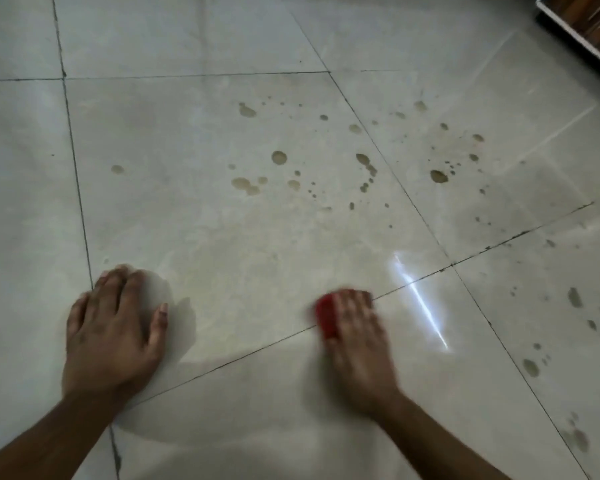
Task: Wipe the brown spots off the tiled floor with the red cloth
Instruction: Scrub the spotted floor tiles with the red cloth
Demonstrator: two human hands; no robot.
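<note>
My right hand (355, 336) presses a small red cloth (327, 317) flat against the pale tiled floor (222, 244), on a grout line at lower centre; the hand is motion-blurred and covers most of the cloth. My left hand (113, 323) rests palm-down on the floor at lower left, fingers spread, holding nothing. Several brown spots (279, 157) dot the tile beyond my hands, with more brown spots (439, 176) on the tile to the right and others (575, 297) at the right edge.
A dark wooden piece of furniture with a white edge (582, 32) stands at the top right corner. A bright streak of reflected light (420, 299) lies on the floor right of the cloth. Dark grout lines cross the floor.
</note>
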